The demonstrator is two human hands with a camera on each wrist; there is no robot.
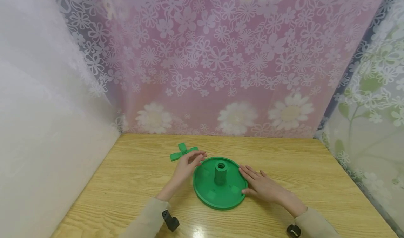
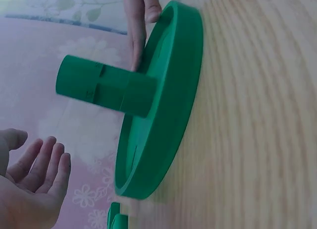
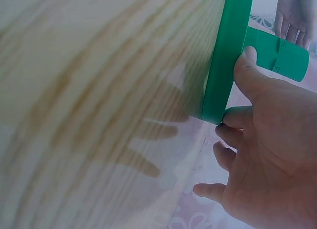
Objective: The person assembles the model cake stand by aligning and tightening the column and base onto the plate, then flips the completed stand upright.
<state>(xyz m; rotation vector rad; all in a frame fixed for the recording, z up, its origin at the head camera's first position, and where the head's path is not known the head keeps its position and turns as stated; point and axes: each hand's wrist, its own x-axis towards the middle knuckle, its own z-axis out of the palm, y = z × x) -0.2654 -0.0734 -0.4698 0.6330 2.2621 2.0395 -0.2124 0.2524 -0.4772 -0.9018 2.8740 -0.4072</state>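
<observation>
A round green base (image 1: 221,201) with a raised rim lies flat on the wooden table. From its middle rises a thick green tube (image 1: 220,176), hollow at the top. My right hand (image 1: 265,188) rests on the base's right rim, fingers extended and thumb touching the edge, as the right wrist view (image 3: 277,140) also shows. Over the left rim hovers my left hand (image 1: 186,166), holding nothing; its fingers are loosely bent and apart from the tube in the left wrist view (image 2: 37,184). Just beyond it lies a green cross-shaped piece (image 1: 176,156), partly hidden behind that hand.
The wooden table (image 1: 284,157) reaches back to a pink flowered curtain (image 1: 202,73). A pale sheet (image 1: 47,108) bounds the left side, and a flowered white sheet (image 1: 363,143) the right. Black bands sit at both sleeves.
</observation>
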